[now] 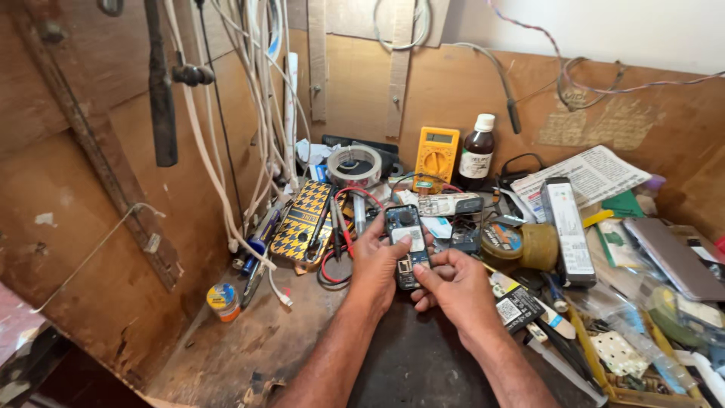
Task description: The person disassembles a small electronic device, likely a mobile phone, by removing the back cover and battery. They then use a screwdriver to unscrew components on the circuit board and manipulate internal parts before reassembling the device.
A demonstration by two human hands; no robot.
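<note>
Both hands are on a small dark opened-up phone with its circuit board showing (406, 243), held just above the cluttered wooden table (249, 340). Left hand (377, 264) grips its side, right hand (453, 291) pinches the bottom end. Looks mid-inspection; steady fingers needed.

Yellow multimeter (436, 156), brown white-capped bottle (476, 152), black-and-gold houndstooth case (300, 224), dark opened phone (406, 243).

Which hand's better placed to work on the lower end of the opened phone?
Right. The right hand has its fingertips pinching the lower end of the opened phone. The left hand wraps the phone's left side, thumb on the middle, steadying it.
</note>
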